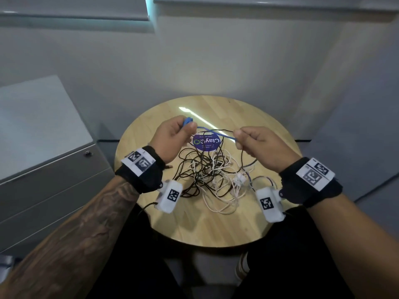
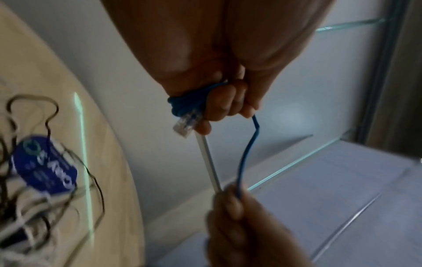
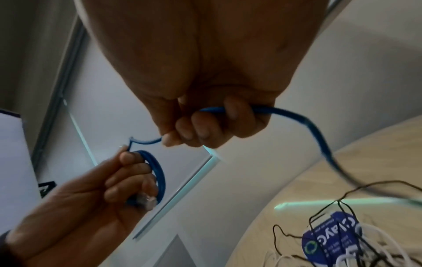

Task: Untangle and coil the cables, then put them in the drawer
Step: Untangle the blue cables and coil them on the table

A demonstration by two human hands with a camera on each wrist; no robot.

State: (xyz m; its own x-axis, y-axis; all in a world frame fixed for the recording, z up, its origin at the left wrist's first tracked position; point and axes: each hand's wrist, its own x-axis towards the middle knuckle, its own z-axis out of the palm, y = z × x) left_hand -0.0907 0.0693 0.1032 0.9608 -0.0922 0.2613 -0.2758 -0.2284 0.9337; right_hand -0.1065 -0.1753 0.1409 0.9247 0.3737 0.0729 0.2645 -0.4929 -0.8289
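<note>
My left hand (image 1: 172, 137) grips a small coil of the blue network cable (image 2: 185, 103), wound round its fingers, with the clear plug (image 2: 186, 125) sticking out. The blue cable (image 1: 218, 134) runs across to my right hand (image 1: 254, 143), which holds it in curled fingers (image 3: 198, 130); beyond that hand the cable (image 3: 319, 137) trails down into the tangle. Both hands hover above a heap of black and white cables (image 1: 211, 175) on the round wooden table (image 1: 216, 223).
A grey drawer cabinet (image 1: 49, 160) with a lock stands shut at the left of the table. A round blue sticker (image 1: 206, 142) lies on the tabletop under the cables. My legs are below the table's near edge.
</note>
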